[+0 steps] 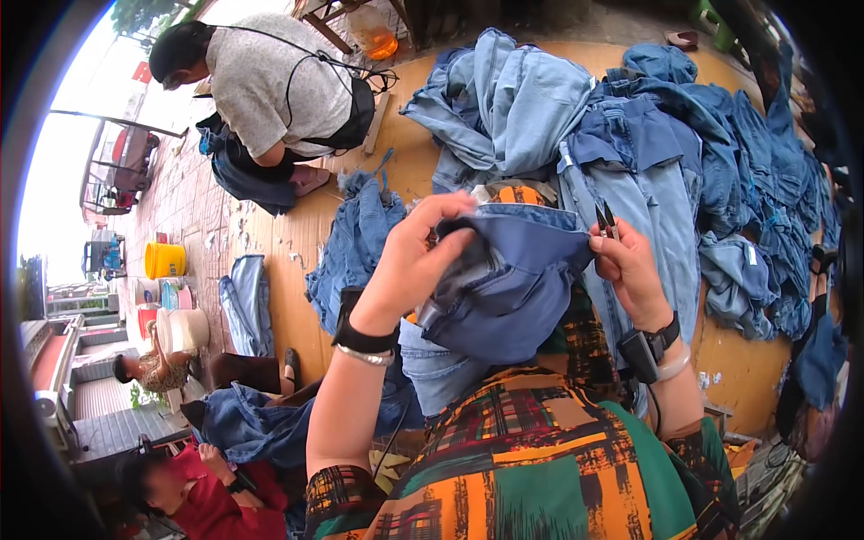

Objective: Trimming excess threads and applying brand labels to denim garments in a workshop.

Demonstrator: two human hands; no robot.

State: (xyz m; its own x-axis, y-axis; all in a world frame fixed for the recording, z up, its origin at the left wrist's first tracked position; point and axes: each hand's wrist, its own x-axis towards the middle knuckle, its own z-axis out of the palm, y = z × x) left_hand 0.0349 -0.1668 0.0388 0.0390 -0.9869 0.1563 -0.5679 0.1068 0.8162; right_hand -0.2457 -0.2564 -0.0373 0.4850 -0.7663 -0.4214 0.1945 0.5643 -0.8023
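Observation:
A pair of denim trousers [508,297], turned partly inside out with blue-grey lining fabric showing, is stretched between my hands over my lap. My left hand [416,256] is closed on its left side, fingers curled at the upper edge. At the right end of that edge, my right hand [633,274] pinches the cloth. It also holds small dark thread snips [607,223], points upward, the blades slightly apart. The snips' handles are mostly hidden in the palm. Pale jeans [634,211] lie flat just beyond my right hand.
Heaps of denim [513,103] spread over the tan board [409,99], with darker jeans [756,171] at right. A person [279,85] bends over denim at far left. Others sit at lower left, one in a red top [229,504]. A yellow bucket [165,259] stands left.

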